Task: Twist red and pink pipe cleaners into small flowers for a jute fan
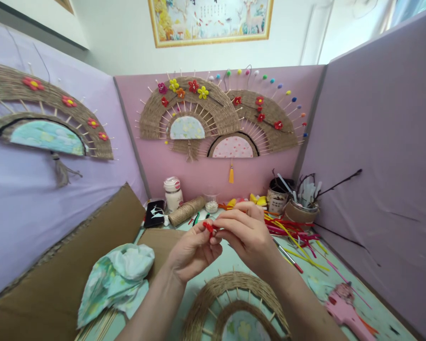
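Note:
Between the fingertips of both hands is a small red pipe-cleaner flower (pixel 208 228), held up over the table. My left hand (pixel 195 246) pinches it between thumb and forefinger. From the right, my right hand (pixel 246 232) closes thumb and forefinger on its edge; the exact contact is partly hidden by the fingers. Below the hands lies a woven twine fan (pixel 202 300) with stick ribs and a pale green floral cloth centre (pixel 244 327).
Crumpled floral cloth (pixel 117 274) and cardboard (pixel 74 255) lie left. Behind stand a twine roll (pixel 187 210), white bottle (pixel 173 194) and can (pixel 279 196). Pipe cleaners (pixel 294 232), a marker (pixel 287 255) and pink glue gun (pixel 344 308) lie right. Finished fans (pixel 195 109) hang on the partition.

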`<state>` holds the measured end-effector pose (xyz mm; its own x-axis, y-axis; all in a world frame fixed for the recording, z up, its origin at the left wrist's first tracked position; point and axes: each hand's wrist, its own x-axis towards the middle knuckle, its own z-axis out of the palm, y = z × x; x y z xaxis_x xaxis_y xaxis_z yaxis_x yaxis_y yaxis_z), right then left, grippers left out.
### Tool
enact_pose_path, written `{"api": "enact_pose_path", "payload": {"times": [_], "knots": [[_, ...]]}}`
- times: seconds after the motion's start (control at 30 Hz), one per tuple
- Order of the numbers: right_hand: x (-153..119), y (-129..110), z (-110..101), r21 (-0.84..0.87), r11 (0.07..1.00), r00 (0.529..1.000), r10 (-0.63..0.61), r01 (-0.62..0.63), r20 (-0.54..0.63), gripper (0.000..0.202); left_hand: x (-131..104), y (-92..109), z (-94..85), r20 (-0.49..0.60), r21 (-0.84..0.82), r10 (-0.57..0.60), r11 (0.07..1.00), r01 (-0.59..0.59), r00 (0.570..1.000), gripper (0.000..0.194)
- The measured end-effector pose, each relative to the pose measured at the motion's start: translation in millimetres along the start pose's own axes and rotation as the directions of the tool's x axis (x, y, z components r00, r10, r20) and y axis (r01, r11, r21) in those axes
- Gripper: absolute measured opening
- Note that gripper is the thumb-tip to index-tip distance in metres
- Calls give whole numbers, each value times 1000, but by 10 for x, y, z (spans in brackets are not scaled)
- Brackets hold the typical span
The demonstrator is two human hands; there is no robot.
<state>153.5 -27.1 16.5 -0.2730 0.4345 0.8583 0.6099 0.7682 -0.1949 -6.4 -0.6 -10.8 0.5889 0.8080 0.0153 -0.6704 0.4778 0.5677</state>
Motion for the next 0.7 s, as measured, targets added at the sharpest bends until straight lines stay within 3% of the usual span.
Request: {"api": "enact_pose_path", "payload": {"times": [0.4,0.7], "knots": [[10,23,37,1,1000,1000,25,-25,-12,9,1,25,-2,-4,93,-9,996,9,1000,19],[-20,-5,61,-20,989,980,147,-145,135,13,33,22,19,-76,134,38,991,-28,996,22]]}}
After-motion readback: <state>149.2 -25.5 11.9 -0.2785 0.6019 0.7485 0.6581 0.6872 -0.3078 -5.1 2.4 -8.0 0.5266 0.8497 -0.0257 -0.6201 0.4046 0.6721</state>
